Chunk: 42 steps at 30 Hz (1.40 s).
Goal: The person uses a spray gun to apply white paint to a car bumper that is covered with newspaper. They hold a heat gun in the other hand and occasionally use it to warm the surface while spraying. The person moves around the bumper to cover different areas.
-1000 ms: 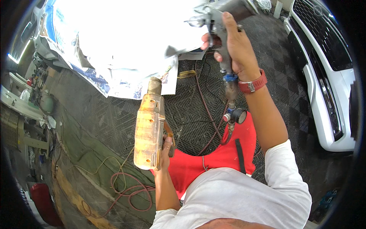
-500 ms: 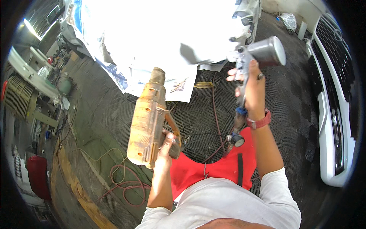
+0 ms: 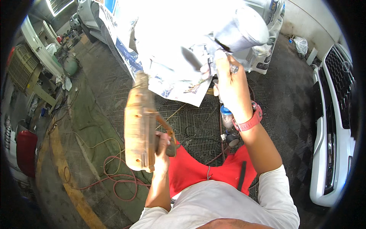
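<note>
My left hand [image 3: 163,150] is closed round the handle of a worn, orange-yellow heat gun [image 3: 139,129], its nozzle end pointing away from me and slightly blurred. A paint spray gun with a big grey-white cup [image 3: 249,32] is in my right hand [image 3: 232,82], fingers wrapped round its grip. Below that grip hang a blue-ringed fitting [image 3: 226,110] and a round pressure gauge [image 3: 232,139]. Just beyond both hands lies a glaring white surface [image 3: 171,34], edged with newspaper sheets [image 3: 183,89]. Glare hides the spray gun's front.
A white car bumper with a dark grille [image 3: 331,133] stands at the right. Red hose [image 3: 124,187] coils on the floor at lower left, near a green cloth [image 3: 85,133]. A dark red panel [image 3: 26,152] and a green tank [image 3: 70,65] are farther left.
My right hand has swung the spray gun leftward, bringing its cup over the white surface. The heat gun has turned more upright and shifted slightly left. The view has shifted too.
</note>
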Motion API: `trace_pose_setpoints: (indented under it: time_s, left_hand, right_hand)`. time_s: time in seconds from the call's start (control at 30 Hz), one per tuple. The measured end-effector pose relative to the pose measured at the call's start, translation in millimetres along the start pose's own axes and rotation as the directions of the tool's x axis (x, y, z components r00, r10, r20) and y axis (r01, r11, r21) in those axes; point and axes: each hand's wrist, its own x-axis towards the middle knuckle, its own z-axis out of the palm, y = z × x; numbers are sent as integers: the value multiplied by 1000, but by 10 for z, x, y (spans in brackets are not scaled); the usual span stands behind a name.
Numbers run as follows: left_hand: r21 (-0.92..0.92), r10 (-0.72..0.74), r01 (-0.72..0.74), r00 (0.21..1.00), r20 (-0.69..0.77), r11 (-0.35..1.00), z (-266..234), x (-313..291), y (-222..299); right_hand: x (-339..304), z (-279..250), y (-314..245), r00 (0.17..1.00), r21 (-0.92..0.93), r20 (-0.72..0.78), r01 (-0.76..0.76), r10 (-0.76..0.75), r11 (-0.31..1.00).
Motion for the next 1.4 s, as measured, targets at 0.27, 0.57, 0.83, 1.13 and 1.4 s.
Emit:
trace_pose_setpoints:
  time_s: [0.27,0.57,0.83,1.13,1.4]
  left_hand:
    - [193,-183,158,976,121,968,-165,78,161]
    - [-340,-395,335,910,-125,879,-484,279,-683]
    - [-297,-427,462,887,178,836,-297,-17,-956]
    - [-166,-407,468,862,302,868,-393,-95,-870]
    - [-202,-387,444,882,267,873,-474,-52,-851]
  right_hand:
    - [200,38,-374,997,-77,-60,-48,44,996]
    - [320,67,-830,962,-446,-43,223,-270,867]
    - [456,354,-1014,992,-558,108,2,71,830]
    - [903,303,-1403,980,-616,-29,138,-198,776]
    - [902,472,-1221,954,-631,79,272,-288,727]
